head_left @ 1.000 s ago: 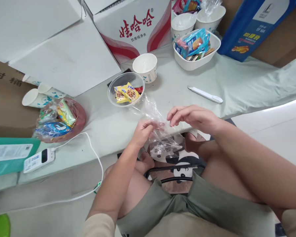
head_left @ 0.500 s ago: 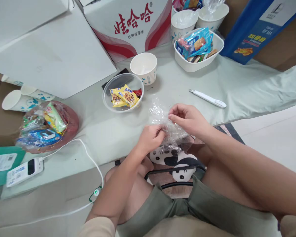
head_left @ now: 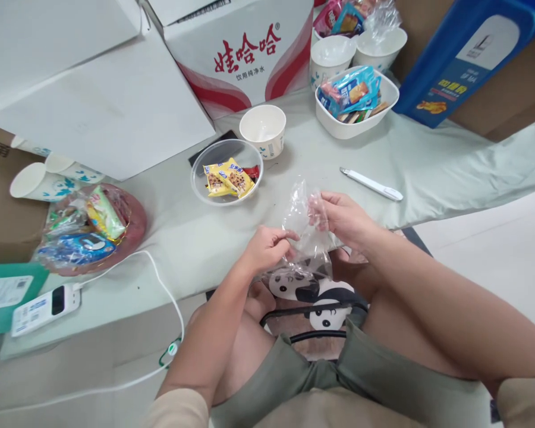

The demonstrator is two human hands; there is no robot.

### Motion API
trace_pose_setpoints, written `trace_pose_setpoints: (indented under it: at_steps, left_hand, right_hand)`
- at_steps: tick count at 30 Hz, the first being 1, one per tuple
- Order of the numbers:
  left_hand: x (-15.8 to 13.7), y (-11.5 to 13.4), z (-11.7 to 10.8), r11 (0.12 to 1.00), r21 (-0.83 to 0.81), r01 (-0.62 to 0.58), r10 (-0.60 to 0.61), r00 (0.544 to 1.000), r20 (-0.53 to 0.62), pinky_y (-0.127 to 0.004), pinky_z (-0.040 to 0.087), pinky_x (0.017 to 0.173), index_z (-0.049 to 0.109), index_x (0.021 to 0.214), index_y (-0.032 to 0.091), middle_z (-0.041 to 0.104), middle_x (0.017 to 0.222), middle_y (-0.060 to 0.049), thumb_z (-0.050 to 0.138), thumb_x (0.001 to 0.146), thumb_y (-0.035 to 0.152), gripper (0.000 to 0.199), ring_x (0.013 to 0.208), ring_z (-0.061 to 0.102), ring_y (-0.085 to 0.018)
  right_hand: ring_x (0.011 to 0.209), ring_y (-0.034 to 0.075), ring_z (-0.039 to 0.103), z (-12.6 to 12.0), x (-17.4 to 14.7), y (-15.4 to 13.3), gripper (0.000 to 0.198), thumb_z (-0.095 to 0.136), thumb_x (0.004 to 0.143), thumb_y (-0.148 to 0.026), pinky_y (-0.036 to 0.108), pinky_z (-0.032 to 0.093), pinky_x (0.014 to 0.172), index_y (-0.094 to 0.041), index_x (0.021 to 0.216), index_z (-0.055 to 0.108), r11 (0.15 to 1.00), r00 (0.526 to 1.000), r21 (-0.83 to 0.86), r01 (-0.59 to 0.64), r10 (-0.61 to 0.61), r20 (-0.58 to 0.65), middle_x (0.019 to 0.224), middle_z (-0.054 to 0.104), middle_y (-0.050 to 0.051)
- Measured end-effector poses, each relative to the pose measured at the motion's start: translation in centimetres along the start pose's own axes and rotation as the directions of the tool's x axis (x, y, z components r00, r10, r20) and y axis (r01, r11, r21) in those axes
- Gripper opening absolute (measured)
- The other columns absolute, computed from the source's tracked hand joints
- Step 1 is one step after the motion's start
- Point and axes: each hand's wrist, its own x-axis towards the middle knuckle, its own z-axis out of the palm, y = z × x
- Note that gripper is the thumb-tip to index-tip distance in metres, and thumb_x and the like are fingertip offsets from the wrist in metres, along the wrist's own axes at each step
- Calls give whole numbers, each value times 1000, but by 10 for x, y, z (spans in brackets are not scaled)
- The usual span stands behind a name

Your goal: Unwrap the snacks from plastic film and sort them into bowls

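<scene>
A clear plastic bag [head_left: 304, 223] is stretched between my two hands at the table's front edge, its lower part hanging over my lap. My right hand [head_left: 341, 217] pinches the upper right side of it, the fingertips showing through the film. On the lower left side, my left hand [head_left: 271, 246] has the bag at its curled fingers, with index finger and thumb a little apart. Beyond the hands stands a round clear bowl [head_left: 196, 184] with yellow snack packets [head_left: 232, 178] and a red one. A white paper cup [head_left: 267, 145] stands just behind it.
To the right lies a white utility knife [head_left: 372, 184]. Farther back are a white tub [head_left: 356, 129] of snacks, more cups [head_left: 332, 56] and a blue box [head_left: 455, 71]. On the left sit a reddish basket [head_left: 138, 220] of snacks and a white device [head_left: 44, 312] with a cable [head_left: 164, 279].
The crumpled bag is now spread more open and upright between the hands. My right hand has moved slightly down and right; my left index finger has straightened. The view has shifted slightly.
</scene>
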Motion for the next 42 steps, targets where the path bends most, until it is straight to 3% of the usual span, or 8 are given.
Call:
trace_pose_setpoints:
  at_steps: [13, 16, 20, 27, 33, 36, 39, 42]
  left_hand:
    - [5, -2, -23, 954, -264, 141, -201, 956, -215, -22, 25, 39, 72, 83, 14, 64, 49, -2, 54, 71, 30, 27, 41, 53, -12]
    - [7, -1, -19, 965, -218, 146, -191, 960, -203, -20, 27, 40, 72, 86, 15, 68, 58, -4, 58, 76, 35, 26, 49, 54, -12]
    - [10, -1, -10, 973, -193, 124, -170, 955, -242, -19, 42, 48, 68, 88, 16, 71, 73, -4, 59, 83, 43, 28, 64, 63, -14]
    - [12, -6, -8, 986, -145, 84, -122, 954, -275, -21, 26, 36, 62, 102, 20, 55, 51, 6, 49, 96, 48, 31, 32, 40, -8]
    - [3, 4, -20, 979, -71, 192, -200, 970, -137, -20, 24, 37, 65, 92, 18, 38, 39, 9, 51, 96, 39, 25, 32, 33, -8]
    - [2, 6, -21, 968, -86, 234, -244, 960, -136, -20, 22, 36, 65, 91, 19, 37, 40, 9, 50, 96, 37, 24, 31, 31, -8]
    - [3, 6, -20, 961, -100, 259, -273, 946, -174, -21, 21, 36, 65, 89, 19, 37, 39, 9, 48, 96, 36, 25, 30, 30, -9]
    - [5, 5, -18, 965, -60, 254, -260, 944, -203, -20, 23, 36, 63, 84, 19, 36, 38, 9, 49, 95, 35, 24, 31, 32, -9]
  right_hand:
    - [50, 8, 49, -20, 12, 6, 28, 71, 83, -44, 25, 45, 53, -26, 90, 51, 988, 973, -73, 134, -145, -180, 65, 52, -7]
    - [45, 7, 40, -28, 18, 4, 25, 65, 85, -42, 26, 41, 50, -28, 100, 50, 956, 936, -187, 225, -266, -232, 67, 49, -8]
    - [70, 12, 60, -30, 22, 3, 32, 63, 82, -36, 28, 51, 66, -31, 109, 46, 904, 857, -252, 344, -413, -309, 86, 58, -3]
    - [70, 14, 64, -7, 15, 4, 36, 74, 77, -31, 32, 57, 70, -26, 104, 52, 998, 988, -30, 64, -67, -142, 83, 63, -1]
    - [50, 9, 49, -18, 22, -3, 15, 69, 83, -32, 26, 44, 51, -22, 87, 60, 984, 967, -144, 101, -131, -217, 66, 54, -3]
    - [53, 12, 51, -34, 25, -7, 18, 68, 83, -34, 29, 45, 53, -24, 94, 58, 942, 899, -271, 197, -284, -334, 66, 53, -3]
    - [68, 17, 61, -44, 17, -9, 20, 61, 86, -37, 34, 51, 64, -27, 101, 55, 834, 735, -403, 378, -535, -417, 80, 58, 1]
    - [98, 25, 66, -39, -1, -7, 34, 59, 86, -48, 40, 54, 79, -29, 114, 53, 673, 656, -507, 538, -712, -249, 106, 63, 8]
